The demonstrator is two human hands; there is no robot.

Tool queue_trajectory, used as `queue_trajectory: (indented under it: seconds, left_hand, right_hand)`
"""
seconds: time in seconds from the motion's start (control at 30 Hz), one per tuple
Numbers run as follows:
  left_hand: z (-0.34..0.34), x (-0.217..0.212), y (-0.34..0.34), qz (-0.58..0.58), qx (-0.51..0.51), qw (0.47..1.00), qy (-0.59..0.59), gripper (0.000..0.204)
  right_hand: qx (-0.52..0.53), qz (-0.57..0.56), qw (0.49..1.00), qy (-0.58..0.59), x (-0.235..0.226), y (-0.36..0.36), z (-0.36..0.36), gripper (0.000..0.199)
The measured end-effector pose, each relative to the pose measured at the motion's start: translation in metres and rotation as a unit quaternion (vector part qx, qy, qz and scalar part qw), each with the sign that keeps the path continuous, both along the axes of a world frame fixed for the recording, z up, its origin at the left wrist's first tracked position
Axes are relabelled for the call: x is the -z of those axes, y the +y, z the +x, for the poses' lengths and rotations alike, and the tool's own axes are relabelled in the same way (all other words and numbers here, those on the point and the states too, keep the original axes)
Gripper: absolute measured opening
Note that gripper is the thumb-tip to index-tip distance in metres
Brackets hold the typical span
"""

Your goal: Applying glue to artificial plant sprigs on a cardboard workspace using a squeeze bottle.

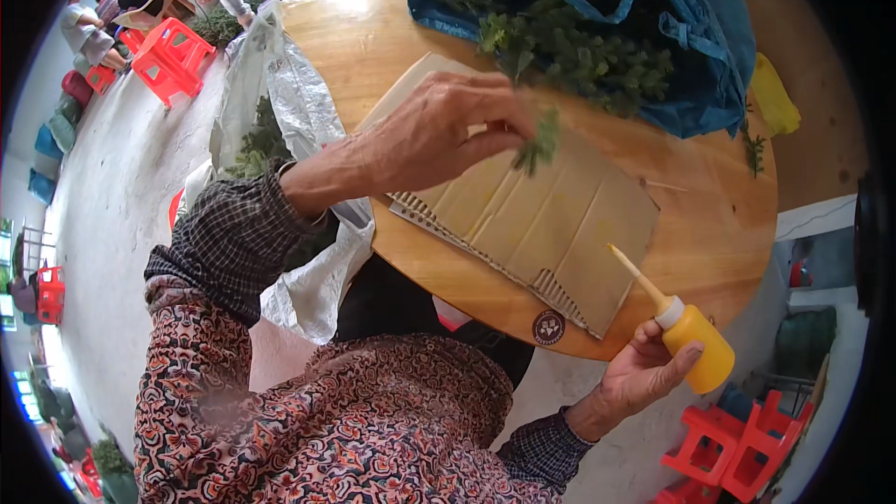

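Above the cardboard sheet (560, 215), my left hand (434, 131) pinches a small green sprig (539, 145) between thumb and fingers. The sprig is somewhat blurred and hangs clear of the cardboard. At the table's near right edge, my right hand (642, 375) grips a yellow squeeze bottle (702, 353). Its long tapered nozzle points up and left, over the right part of the cardboard. Beyond my left hand, a heap of green sprigs (597, 56) spills from an open blue plastic bag (719, 75).
The round wooden table (350, 37) carries the cardboard and bag. A yellow bag (777, 98) and a loose sprig (752, 151) lie at its right side. A white sack (313, 299) with greenery hangs at the left edge. Red stools (173, 61) stand about; people sit far left.
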State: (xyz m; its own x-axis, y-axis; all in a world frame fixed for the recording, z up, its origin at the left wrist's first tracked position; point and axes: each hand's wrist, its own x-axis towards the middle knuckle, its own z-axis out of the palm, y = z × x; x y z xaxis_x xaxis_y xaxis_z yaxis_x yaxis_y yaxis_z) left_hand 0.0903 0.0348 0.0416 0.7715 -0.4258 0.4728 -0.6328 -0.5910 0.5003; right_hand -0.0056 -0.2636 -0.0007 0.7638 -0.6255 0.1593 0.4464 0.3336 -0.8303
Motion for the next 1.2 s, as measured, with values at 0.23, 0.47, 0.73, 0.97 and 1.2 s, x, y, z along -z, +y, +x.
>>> queue_trajectory:
  seconds: [0.23, 0.47, 0.73, 0.97, 1.2]
  left_hand:
    - [-0.009, 0.026, -0.005, -0.081, 0.135, 0.985, 0.071, 0.007]
    - [-0.001, 0.026, -0.001, -0.099, 0.165, 0.976, 0.101, 0.01]
    - [-0.019, 0.016, -0.005, 0.028, 0.041, 0.999, -0.011, 0.018]
    - [-0.048, 0.008, -0.027, 0.028, -0.027, 0.997, -0.07, 0.023]
    - [-0.059, 0.027, -0.035, 0.055, -0.002, 0.996, -0.067, 0.021]
  right_hand:
    - [0.005, 0.023, 1.0, 0.011, 0.002, -0.004, -0.001, 0.049]
    - [-0.021, 0.073, 0.997, -0.005, -0.006, -0.007, 0.004, 0.048]
    - [-0.089, 0.101, 0.991, -0.021, -0.006, 0.006, 0.008, 0.045]
    - [-0.106, 0.107, 0.988, -0.019, -0.001, 0.0, 0.01, 0.044]
    - [-0.098, 0.101, 0.99, -0.018, -0.003, -0.002, 0.009, 0.044]
